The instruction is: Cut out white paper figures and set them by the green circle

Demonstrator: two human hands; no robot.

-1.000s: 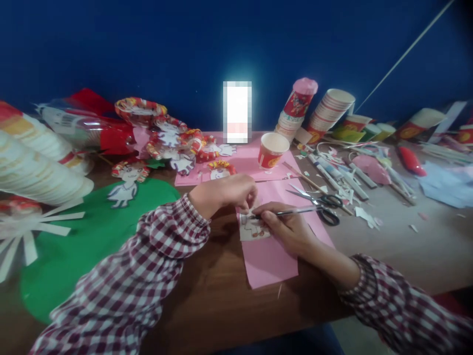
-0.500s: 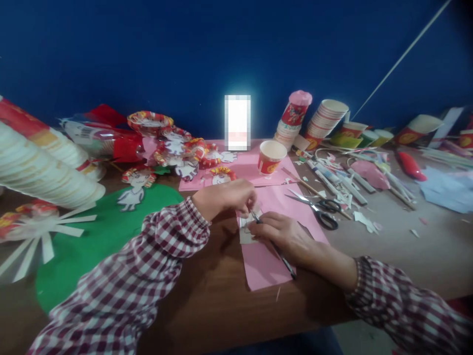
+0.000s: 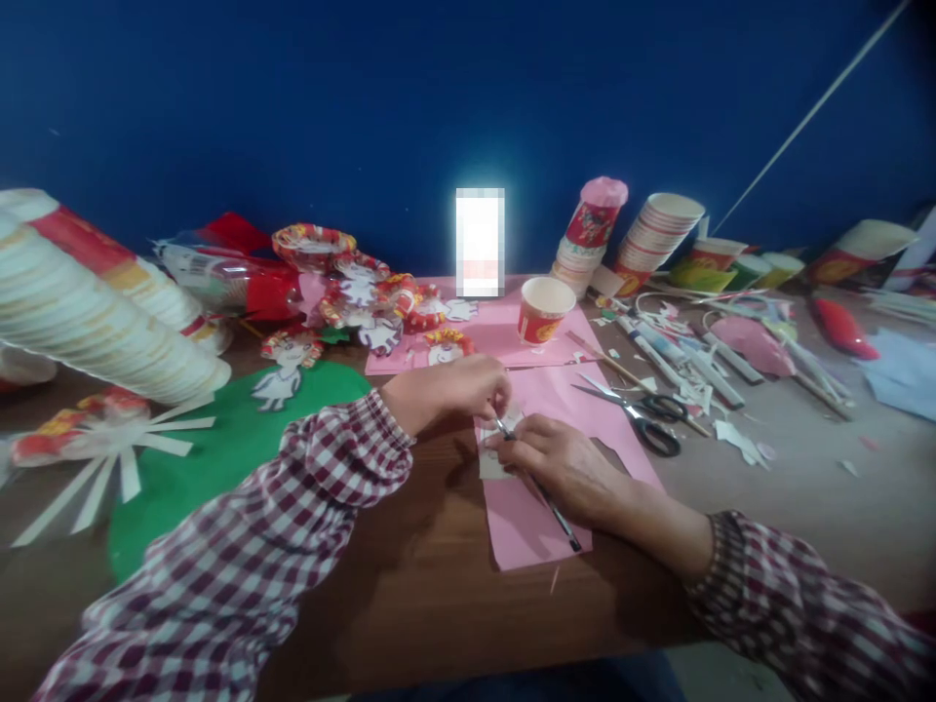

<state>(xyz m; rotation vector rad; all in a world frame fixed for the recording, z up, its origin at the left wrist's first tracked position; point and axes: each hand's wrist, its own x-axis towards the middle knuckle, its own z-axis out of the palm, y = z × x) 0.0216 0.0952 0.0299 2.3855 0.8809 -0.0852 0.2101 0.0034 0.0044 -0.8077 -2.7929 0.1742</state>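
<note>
My right hand (image 3: 560, 463) is closed around a slim dark pen (image 3: 560, 517) lying slantwise under the palm, its shiny end toward my left hand. The fingers of my left hand (image 3: 472, 390) are curled together at that shiny end. What they pinch is hidden. Beneath both hands is a small pale paper piece (image 3: 491, 464) with a line drawing on it, partly covered. It rests on a pink paper sheet (image 3: 537, 546). Black-handled scissors (image 3: 650, 419) lie with their blades apart to the right of my right hand.
A red and white paper cup (image 3: 545, 317) stands on pink paper beyond my hands. Behind it are stacked cups (image 3: 658, 239). Markers (image 3: 687, 356) and paper scraps lie at right. On the left are a green sheet (image 3: 219, 468), a paper-doll cutout (image 3: 282, 375) and leaning cup stacks (image 3: 109, 312).
The whole view has shifted slightly, so the table's things appear further right. My hands stay together at the pen with almost the same grip.
</note>
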